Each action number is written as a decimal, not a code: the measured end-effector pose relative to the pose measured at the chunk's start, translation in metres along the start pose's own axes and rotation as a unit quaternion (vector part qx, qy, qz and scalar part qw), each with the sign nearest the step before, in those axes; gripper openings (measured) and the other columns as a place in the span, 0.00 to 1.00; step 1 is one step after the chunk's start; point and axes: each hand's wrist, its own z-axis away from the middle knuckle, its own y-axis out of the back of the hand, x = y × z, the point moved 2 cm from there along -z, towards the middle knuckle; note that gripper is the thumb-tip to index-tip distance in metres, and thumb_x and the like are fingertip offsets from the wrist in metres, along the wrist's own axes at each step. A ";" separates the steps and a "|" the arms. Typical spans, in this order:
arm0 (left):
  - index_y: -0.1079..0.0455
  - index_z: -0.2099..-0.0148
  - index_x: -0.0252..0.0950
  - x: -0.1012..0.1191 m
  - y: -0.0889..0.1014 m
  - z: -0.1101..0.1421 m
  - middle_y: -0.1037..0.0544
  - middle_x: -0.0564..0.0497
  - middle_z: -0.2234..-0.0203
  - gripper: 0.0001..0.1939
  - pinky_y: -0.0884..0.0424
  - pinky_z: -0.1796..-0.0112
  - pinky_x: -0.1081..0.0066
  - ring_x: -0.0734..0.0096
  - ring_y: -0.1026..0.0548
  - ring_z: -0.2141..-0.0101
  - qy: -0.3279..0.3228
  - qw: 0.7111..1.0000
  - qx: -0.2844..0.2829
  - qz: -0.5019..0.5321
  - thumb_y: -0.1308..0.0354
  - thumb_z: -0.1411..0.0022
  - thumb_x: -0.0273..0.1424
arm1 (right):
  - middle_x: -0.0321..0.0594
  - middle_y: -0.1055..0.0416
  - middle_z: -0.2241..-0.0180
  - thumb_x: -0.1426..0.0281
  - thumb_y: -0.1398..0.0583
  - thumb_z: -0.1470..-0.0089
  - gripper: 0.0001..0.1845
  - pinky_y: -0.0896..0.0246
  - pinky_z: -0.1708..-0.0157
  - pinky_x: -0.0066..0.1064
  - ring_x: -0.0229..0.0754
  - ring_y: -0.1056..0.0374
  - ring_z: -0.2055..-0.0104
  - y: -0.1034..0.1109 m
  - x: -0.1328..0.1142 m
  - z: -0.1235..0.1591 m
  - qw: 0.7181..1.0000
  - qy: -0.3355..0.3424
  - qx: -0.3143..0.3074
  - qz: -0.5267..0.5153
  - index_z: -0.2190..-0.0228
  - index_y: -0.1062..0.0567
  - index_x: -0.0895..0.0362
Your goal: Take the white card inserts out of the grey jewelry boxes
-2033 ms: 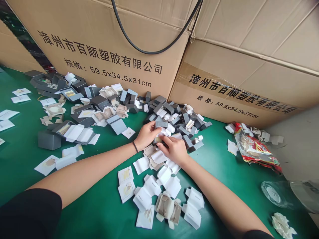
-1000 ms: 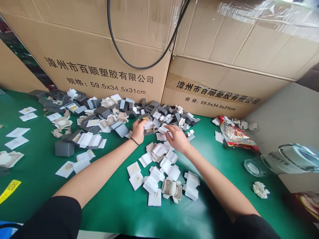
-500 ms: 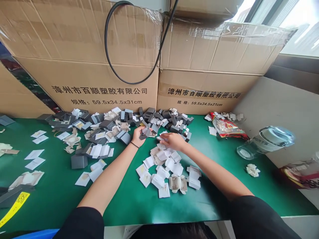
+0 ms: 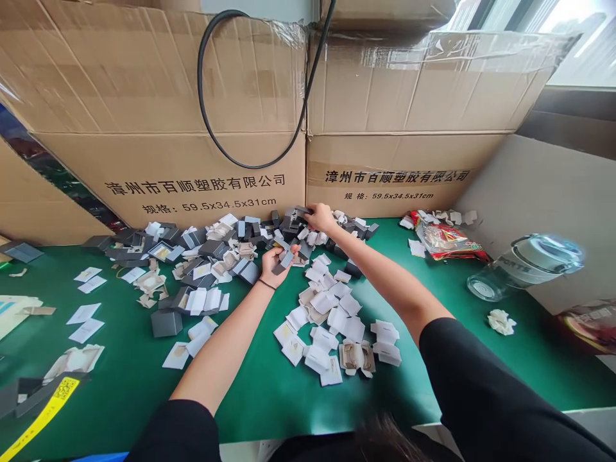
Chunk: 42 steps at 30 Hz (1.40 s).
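My left hand, palm up, is closed round a small dark grey box at the near edge of the heap. Farther back, my right hand pinches another dark grey box at the top of the heap, close to the cartons. Dark boxes and pale inserts lie jumbled along the back of the table. In front of my hands is a loose spread of white folded card inserts, with a beige one at its near side.
Large cardboard cartons wall off the back of the green table, a black cable loop hanging before them. To the right are a red snack bag, a clear bottle and crumpled paper. A yellow strip lies left.
My right hand has moved from the white inserts back and up to the heap and now grips a dark box. My left hand still holds its box. The view has shifted slightly.
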 end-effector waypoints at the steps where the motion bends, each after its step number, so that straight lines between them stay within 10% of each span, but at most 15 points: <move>1: 0.32 0.70 0.30 0.000 0.000 -0.001 0.22 0.41 0.70 0.08 0.27 0.62 0.67 0.61 0.24 0.59 -0.003 1.000 -0.009 0.005 0.53 0.50 0.24 | 0.47 0.27 0.60 0.67 0.50 0.40 0.18 0.33 0.62 0.29 0.40 0.28 0.63 0.000 -0.001 -0.001 1.000 0.007 0.006 -0.014 0.51 0.32 0.62; 19: 0.26 0.67 0.27 0.007 0.004 -0.011 0.22 0.42 0.63 0.16 0.30 0.69 0.76 0.74 0.27 0.71 -0.041 0.996 0.000 -0.073 0.54 0.54 0.21 | 0.49 0.49 0.40 0.56 0.38 0.55 0.30 0.37 0.58 0.38 0.51 0.31 0.54 -0.014 0.020 0.054 0.970 0.165 -0.152 0.093 0.52 0.33 0.55; 27: 0.24 0.62 0.26 0.011 0.009 -0.009 0.23 0.48 0.81 0.19 0.37 0.81 0.75 0.71 0.28 0.82 0.000 0.977 -0.039 -0.210 0.47 0.58 0.23 | 0.46 0.32 0.53 0.71 0.41 0.53 0.14 0.38 0.57 0.31 0.40 0.32 0.58 -0.013 0.031 0.068 0.971 0.179 -0.063 -0.147 0.62 0.27 0.60; 33: 0.27 0.73 0.29 0.015 0.016 -0.014 0.25 0.48 0.82 0.10 0.38 0.82 0.76 0.75 0.30 0.83 -0.010 0.977 -0.036 -0.209 0.50 0.56 0.25 | 0.42 0.27 0.61 0.62 0.46 0.45 0.18 0.35 0.64 0.29 0.36 0.30 0.65 0.003 0.032 0.089 0.881 0.169 -0.303 -0.320 0.57 0.28 0.60; 39: 0.36 0.78 0.34 0.018 0.012 -0.010 0.25 0.49 0.80 0.04 0.33 0.79 0.75 0.73 0.28 0.80 -0.020 0.988 -0.041 -0.149 0.51 0.56 0.23 | 0.46 0.28 0.60 0.71 0.51 0.42 0.17 0.38 0.59 0.30 0.40 0.32 0.59 0.007 0.027 0.067 0.987 0.137 -0.030 -0.073 0.59 0.26 0.62; 42: 0.37 0.76 0.34 0.020 0.007 -0.002 0.24 0.46 0.78 0.03 0.31 0.78 0.72 0.68 0.26 0.78 0.001 0.990 -0.055 -0.131 0.51 0.56 0.24 | 0.47 0.29 0.56 0.76 0.47 0.47 0.18 0.40 0.57 0.31 0.45 0.33 0.55 -0.005 0.025 0.049 0.979 0.157 -0.084 0.101 0.56 0.26 0.58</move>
